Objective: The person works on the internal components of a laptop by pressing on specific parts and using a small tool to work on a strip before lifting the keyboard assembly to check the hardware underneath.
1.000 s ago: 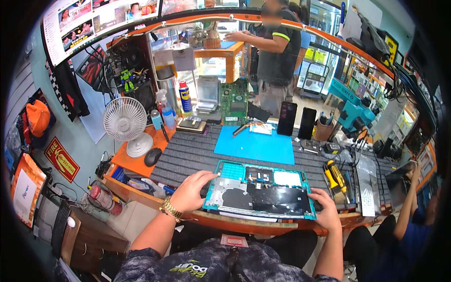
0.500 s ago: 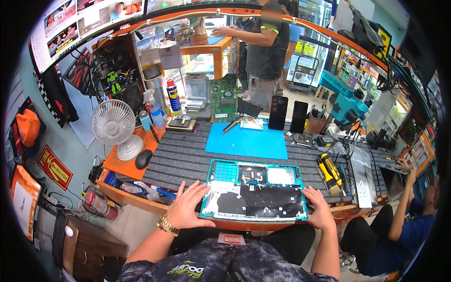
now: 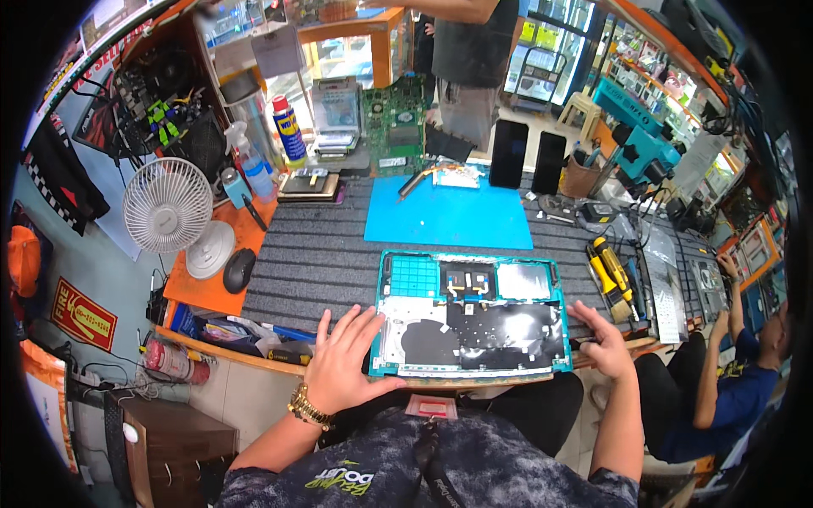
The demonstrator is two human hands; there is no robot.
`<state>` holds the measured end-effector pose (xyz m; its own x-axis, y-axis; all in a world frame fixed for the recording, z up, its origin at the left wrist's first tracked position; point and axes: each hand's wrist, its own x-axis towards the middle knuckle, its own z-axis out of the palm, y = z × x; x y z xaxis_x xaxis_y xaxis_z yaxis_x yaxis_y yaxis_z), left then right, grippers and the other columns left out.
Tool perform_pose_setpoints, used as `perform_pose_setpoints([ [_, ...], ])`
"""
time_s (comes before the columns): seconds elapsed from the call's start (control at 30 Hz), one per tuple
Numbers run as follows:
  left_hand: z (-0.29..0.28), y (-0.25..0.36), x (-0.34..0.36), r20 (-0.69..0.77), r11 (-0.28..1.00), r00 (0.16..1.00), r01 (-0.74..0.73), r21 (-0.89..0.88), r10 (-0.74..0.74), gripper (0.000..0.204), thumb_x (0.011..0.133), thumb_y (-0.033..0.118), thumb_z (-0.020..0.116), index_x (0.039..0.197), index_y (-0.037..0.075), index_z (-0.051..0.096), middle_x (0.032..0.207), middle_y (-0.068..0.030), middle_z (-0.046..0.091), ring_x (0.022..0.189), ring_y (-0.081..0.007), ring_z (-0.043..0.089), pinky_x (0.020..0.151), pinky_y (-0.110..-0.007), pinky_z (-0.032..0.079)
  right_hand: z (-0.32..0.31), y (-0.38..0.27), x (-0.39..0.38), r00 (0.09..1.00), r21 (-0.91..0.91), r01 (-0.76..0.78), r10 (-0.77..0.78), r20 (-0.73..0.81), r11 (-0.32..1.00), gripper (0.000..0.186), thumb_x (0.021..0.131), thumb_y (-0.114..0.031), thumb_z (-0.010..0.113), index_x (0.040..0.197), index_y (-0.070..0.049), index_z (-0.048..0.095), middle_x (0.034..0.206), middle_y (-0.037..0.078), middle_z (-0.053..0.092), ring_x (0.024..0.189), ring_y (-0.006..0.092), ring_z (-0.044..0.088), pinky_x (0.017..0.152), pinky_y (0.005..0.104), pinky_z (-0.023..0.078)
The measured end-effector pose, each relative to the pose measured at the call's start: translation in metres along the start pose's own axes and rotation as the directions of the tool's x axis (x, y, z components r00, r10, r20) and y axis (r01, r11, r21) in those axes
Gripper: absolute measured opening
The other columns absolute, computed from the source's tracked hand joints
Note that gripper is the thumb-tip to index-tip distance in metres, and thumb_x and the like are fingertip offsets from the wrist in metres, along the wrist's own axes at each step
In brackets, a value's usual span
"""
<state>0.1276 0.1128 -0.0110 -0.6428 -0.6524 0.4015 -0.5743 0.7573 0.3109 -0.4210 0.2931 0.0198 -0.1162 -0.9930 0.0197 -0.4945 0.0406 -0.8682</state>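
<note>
A laptop's teal top case lies with its inner side up at the table's near edge. Black film covers its right part, bare silver metal shows at the left, and small cables run near its middle. My left hand rests at the case's left edge, fingers spread and thumb along the near corner; a gold bracelet is on that wrist. Just off the right edge, my right hand has its fingers apart and holds nothing.
A blue mat lies beyond the case. Two phones stand behind it. Yellow-handled tools and a brush are at the right. A fan and mouse sit at the left. A seated person works at the far right.
My right hand has come off the case's right edge and moved outward. The left hand stays at the left edge. The view has tilted lower.
</note>
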Motion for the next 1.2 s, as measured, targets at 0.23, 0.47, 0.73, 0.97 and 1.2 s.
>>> perform_pose_setpoints([
  [0.23,-0.017,-0.014,0.015,0.222,0.998,0.974,0.05,-0.031,-0.042,0.148,0.077,0.087,0.102,0.183,-0.002,0.049,0.185,-0.0313,0.055,0.173,-0.0521,0.052,0.143,-0.076,0.027,0.028,0.033,0.015,0.943,0.153,0.037,0.016,-0.333,0.988,0.068,0.102,-0.017,0.079,0.165,0.009,0.07,0.157,0.021,0.082,0.156,0.0354,0.071,0.145,0.0514,0.037],
  [0.47,-0.018,-0.014,0.025,0.292,0.989,0.945,0.143,0.044,-0.15,0.16,0.073,0.094,0.1,0.182,-0.01,0.047,0.189,-0.0292,0.053,0.181,-0.0466,0.044,0.147,-0.077,0.016,0.037,0.007,0.026,0.921,-0.236,0.033,-0.121,-0.369,0.971,0.069,0.105,-0.036,0.078,0.158,0.007,0.075,0.162,0.028,0.077,0.158,0.0482,0.067,0.139,0.0574,0.045],
  [0.73,-0.023,-0.008,0.036,0.392,0.987,0.906,0.142,0.081,-0.162,0.167,0.071,0.097,0.098,0.183,-0.014,0.042,0.193,-0.0338,0.044,0.184,-0.0512,0.036,0.147,-0.08,0.011,0.027,-0.005,0.031,0.956,-0.434,0.075,-0.189,-0.226,0.898,0.08,0.105,-0.051,0.083,0.16,0.007,0.074,0.164,0.029,0.074,0.158,0.0566,0.064,0.138,0.0664,0.044],
  [0.97,-0.029,-0.005,0.043,0.475,0.98,0.859,0.135,0.147,-0.189,0.164,0.081,0.102,0.087,0.187,-0.012,0.035,0.2,-0.0293,0.033,0.189,-0.0449,0.025,0.15,-0.076,0.006,0.019,-0.015,0.031,0.967,-0.469,0.088,-0.189,-0.173,0.879,0.074,0.094,-0.037,0.094,0.155,0.001,0.077,0.17,0.027,0.068,0.162,0.056,0.06,0.139,0.0699,0.042],
  [1.2,-0.036,0.001,0.038,0.507,0.974,0.836,0.132,0.182,-0.208,0.166,0.083,0.101,0.086,0.189,-0.013,0.027,0.202,-0.0304,0.025,0.191,-0.0462,0.017,0.15,-0.076,0.003,0.017,-0.022,0.03,0.969,-0.452,0.085,-0.18,-0.171,0.888,0.079,0.091,-0.039,0.098,0.158,-0.003,0.075,0.172,0.023,0.065,0.165,0.0535,0.056,0.142,0.0709,0.039],
])
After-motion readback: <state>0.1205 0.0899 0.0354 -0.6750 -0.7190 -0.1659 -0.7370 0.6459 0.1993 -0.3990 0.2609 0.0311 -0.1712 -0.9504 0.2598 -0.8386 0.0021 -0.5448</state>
